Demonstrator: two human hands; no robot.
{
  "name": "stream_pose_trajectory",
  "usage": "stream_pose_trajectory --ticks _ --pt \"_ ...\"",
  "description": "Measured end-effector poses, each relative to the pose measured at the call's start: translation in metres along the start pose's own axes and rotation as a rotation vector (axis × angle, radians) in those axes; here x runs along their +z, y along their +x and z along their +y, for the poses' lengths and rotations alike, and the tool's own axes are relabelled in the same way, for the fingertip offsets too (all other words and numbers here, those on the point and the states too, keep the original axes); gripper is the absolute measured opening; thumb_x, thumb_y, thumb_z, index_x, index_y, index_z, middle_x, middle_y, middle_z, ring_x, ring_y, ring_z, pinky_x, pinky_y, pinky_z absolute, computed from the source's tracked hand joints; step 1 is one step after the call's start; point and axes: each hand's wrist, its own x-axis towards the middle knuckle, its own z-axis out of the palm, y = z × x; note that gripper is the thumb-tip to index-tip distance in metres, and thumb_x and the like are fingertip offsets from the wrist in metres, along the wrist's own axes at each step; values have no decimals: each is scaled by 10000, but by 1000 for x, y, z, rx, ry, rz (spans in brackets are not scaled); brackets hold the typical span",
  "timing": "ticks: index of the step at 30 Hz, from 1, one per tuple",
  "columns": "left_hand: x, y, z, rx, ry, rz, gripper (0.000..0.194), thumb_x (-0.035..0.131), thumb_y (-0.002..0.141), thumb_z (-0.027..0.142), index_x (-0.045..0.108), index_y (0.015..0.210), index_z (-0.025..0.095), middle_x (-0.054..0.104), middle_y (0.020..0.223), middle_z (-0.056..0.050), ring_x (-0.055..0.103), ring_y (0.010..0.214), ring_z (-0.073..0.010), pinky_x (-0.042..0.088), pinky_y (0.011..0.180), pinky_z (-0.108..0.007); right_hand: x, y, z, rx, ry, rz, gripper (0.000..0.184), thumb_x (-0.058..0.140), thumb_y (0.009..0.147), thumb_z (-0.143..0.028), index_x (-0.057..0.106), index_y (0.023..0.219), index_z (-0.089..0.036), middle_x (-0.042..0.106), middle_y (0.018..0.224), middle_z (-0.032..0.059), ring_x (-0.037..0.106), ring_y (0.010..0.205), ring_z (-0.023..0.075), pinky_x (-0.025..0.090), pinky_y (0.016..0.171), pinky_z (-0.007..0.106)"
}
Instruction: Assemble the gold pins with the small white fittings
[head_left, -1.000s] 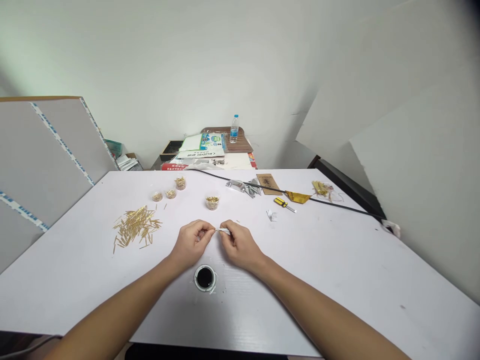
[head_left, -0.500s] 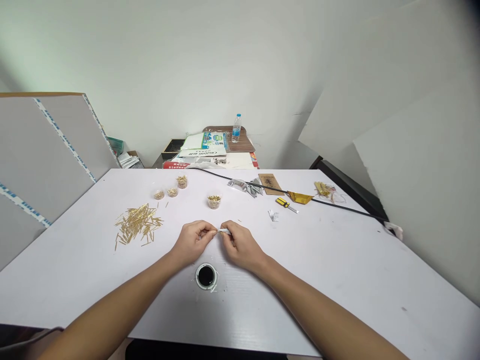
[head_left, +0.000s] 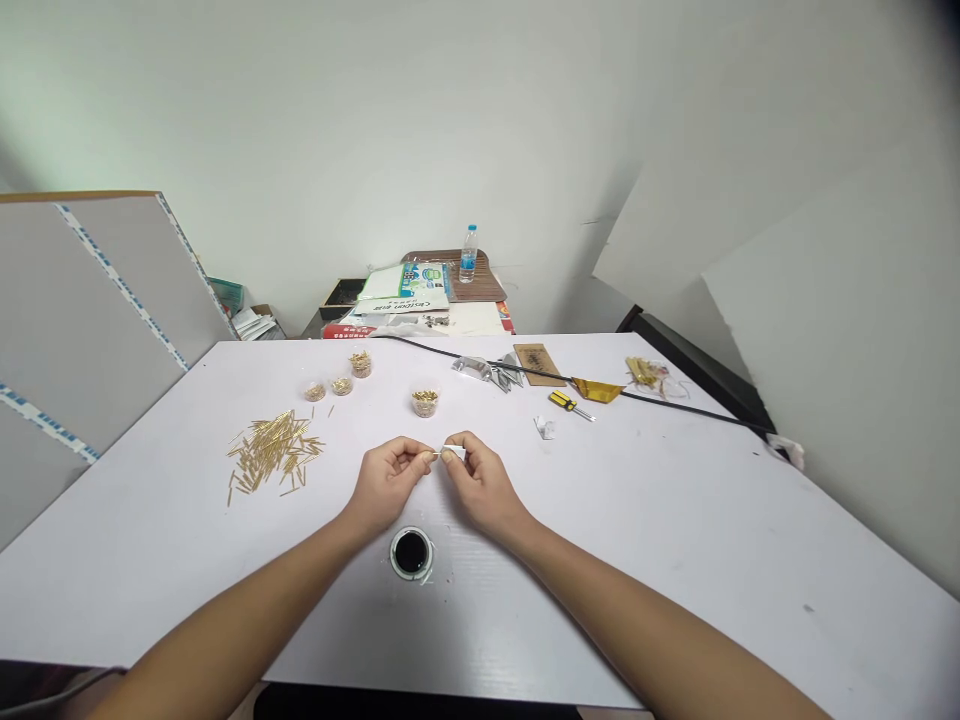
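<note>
Beyond the pot (head_left: 411, 553) on the bench (head_left: 637, 540), the left hand (head_left: 384, 485) pinches a thin pin (head_left: 436, 454) between thumb and forefinger, and the right hand (head_left: 484, 485) is clamped on a white slip (head_left: 454, 453). Work this fine probably goes best with each grip near the meeting ends, the two pieces in one line and the wrists steady; light pressure should do, as the slip looks easy to crease and the pin apt to roll. Both forearms flank the pot, so small movements seem wise to spare its black contents. Fingers cover most of the pin and slip, so whether they touch or overlap I cannot tell. The other fingers curl out of sight, the forearms are cut off nearer than the pot, and its depth is hidden
</note>
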Motion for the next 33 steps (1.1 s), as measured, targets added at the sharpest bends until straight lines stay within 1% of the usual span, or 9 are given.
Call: stream_pose_trajectory --ticks 4,8,12,16,22,27,33 --pt "1 0 0 -26 -31 -5 302 731 817 436 705 878 142 700 789 -44 627 729 -153 503 716 -271 0 -1 -1 -48 -39 0 176 523 903 -379 557 896 -207 465 607 -44 387 504 132 295 486 265" --pt "4 0 -2 -50 -95 21 314 740 807 445 688 860 139 669 736 -24 585 662 -131 471 652 -255 2 -2 -1 -110 -92 53 147 520 907 -352 544 884 -210 452 603 -48 382 500 130 301 496 269" --pt "6 0 -2 -55 -117 52 334 746 799 458 690 857 133 648 693 -13 544 612 -116 443 610 -247 4 -2 0 -123 -102 96 143 516 918 -346 529 874 -211 460 607 -44 406 507 133 318 503 269" --pt "6 0 1 -42 -130 53 336 758 790 454 703 859 130 666 722 -25 567 649 -123 461 640 -252 3 -2 -2 -133 -116 124 160 503 928 -357 524 879 -207 488 621 -39 424 512 131 335 512 263" --pt "9 0 4 -57 -176 41 329 777 768 452 698 835 139 693 751 -33 606 683 -139 488 671 -262 3 -2 -3 -163 -115 105 166 481 935 -350 530 893 -198 533 653 -24 459 529 135 364 527 262" --pt "10 1 3 -41 -170 72 319 775 767 442 698 839 141 704 779 -40 618 708 -146 494 689 -267 2 -1 -3 -153 -124 121 179 483 934 -367 528 885 -200 493 623 -38 437 507 132 345 506 259" --pt "10 1 4 -29 -159 69 293 770 777 416 694 840 140 708 788 -41 625 724 -145 501 707 -270 2 -1 -2 -153 -115 111 174 490 931 -362 532 886 -199 495 630 -36 435 515 132 347 509 259"
